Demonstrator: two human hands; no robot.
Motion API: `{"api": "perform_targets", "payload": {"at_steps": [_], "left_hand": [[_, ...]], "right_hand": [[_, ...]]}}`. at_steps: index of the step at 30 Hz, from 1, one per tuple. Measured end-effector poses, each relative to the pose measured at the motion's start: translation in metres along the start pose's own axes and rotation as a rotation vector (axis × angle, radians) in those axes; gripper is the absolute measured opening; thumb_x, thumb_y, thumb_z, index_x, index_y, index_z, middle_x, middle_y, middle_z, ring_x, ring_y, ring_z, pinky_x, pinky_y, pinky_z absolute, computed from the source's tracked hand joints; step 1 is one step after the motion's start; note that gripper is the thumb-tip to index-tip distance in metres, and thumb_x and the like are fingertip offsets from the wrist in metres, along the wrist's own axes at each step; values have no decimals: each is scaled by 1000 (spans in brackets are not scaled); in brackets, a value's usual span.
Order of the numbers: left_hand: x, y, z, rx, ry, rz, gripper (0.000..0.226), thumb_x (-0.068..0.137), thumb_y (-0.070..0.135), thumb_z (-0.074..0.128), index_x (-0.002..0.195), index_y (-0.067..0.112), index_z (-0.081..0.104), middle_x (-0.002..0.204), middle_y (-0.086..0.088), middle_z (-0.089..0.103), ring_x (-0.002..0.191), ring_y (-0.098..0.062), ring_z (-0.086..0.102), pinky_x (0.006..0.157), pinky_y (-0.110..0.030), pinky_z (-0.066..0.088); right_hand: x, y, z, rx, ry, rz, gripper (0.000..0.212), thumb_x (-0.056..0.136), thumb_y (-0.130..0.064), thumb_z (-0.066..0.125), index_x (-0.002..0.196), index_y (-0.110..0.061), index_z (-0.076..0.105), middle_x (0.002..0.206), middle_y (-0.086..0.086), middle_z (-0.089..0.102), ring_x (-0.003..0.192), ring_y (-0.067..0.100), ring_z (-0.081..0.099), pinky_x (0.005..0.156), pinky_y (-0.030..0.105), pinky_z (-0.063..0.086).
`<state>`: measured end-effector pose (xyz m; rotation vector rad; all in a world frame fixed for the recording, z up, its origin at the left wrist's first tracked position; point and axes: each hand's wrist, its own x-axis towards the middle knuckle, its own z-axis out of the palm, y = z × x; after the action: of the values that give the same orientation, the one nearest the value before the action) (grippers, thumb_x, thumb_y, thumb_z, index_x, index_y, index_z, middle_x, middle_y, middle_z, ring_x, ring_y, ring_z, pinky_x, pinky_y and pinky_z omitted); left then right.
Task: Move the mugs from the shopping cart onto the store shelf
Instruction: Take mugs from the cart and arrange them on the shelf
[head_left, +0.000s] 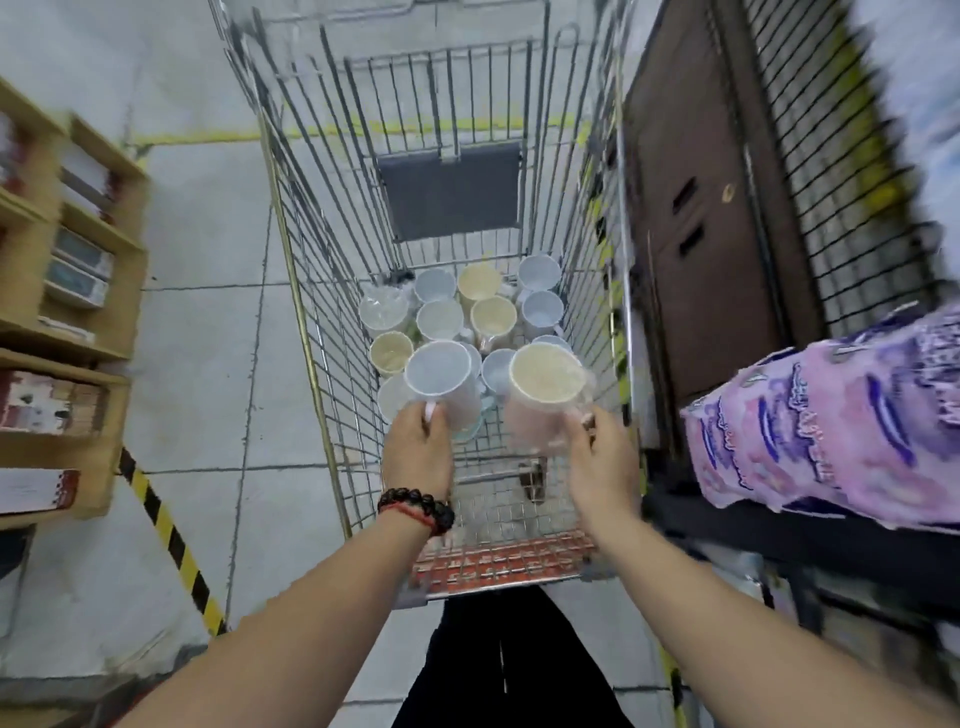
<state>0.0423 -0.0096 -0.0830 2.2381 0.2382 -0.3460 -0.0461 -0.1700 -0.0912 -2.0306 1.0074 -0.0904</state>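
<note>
A wire shopping cart (306, 332) stands in front of me with several pale mugs (493, 317) upright on its floor, some white-blue inside, some cream. My left hand (418, 452), with a dark bead bracelet at the wrist, grips the handle of a mug with a pale blue inside (439, 369), held above the others. My right hand (605, 457) grips the handle of a pinkish mug with a cream inside (545, 376), also lifted above the cart floor. Both held mugs stay upright. The picture is blurred by motion.
A wooden shelf unit (67, 332) with boxes stands at the left. On the right is a dark rack (727, 260) with a pink and purple package (831, 421) on its shelf. A yellow-black stripe (171, 540) runs across the floor at the left.
</note>
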Motion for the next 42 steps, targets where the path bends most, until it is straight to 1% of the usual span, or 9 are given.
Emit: {"api": "perform_targets", "payload": {"at_steps": [3,8,13,18,21,24,30,38,42], "left_hand": [[-17,64,-21,-37,-10,176,21,96,30,51,84,14,58,78,1,56,74,-21,51,61,-33,39],[-54,143,-37,-73,-87,504,30,94,28,56,74,6,54,69,-8,55,69,-26,51,62,-43,41],[-94,201,-43,-152,-249,780,29,90,39,51,73,15,53,71,3,53,69,-13,50,57,-31,36],[-144,252,-42,-186,-430,1027,27,95,34,56,80,12,59,77,3,54,71,-16,50,59,-25,38],[-184,275,-37,-235,-542,1172,29,95,32,57,78,8,59,75,0,53,67,-12,47,61,-14,35],[-238,289,-34,-315,-699,1265,22,95,28,57,76,16,54,72,6,52,70,-9,47,61,-12,34],[-357,293,-32,-398,-1015,1411,22,95,30,58,77,18,54,74,4,53,75,-5,50,63,-15,35],[-508,265,-55,-482,-1251,1526,35,87,52,43,73,22,54,76,6,56,74,-6,52,64,-21,40],[-581,243,-68,-520,-1317,1486,30,90,43,50,76,18,57,78,-1,59,75,-13,54,62,-29,41]], "right_hand": [[-9,-34,-56,173,158,-48,18,100,-31,50,85,-21,50,76,-10,50,67,9,45,57,17,32],[-29,-62,-142,344,428,-157,13,98,-32,53,90,-22,53,83,-1,57,76,16,50,67,28,40],[-73,-72,-212,428,727,-172,24,94,-41,48,84,-19,51,81,3,58,77,21,52,70,36,44],[-140,-69,-268,388,982,-165,18,96,-38,49,78,-37,47,77,-16,55,72,2,49,64,16,40],[-187,-62,-294,411,1117,-120,13,99,-33,50,88,-26,55,82,-6,60,76,5,52,67,17,40],[-242,-54,-318,423,1270,-83,22,98,-31,49,92,-12,57,84,0,62,74,8,53,66,19,40],[-366,-38,-353,376,1559,-5,27,97,-34,47,94,-9,58,86,7,61,74,16,53,63,22,42],[-524,-4,-373,275,1830,70,21,97,-26,52,91,-9,61,88,-7,66,80,4,57,70,16,45],[-604,16,-376,190,1884,78,38,94,-37,49,86,0,55,77,6,57,70,10,49,63,18,39]]}}
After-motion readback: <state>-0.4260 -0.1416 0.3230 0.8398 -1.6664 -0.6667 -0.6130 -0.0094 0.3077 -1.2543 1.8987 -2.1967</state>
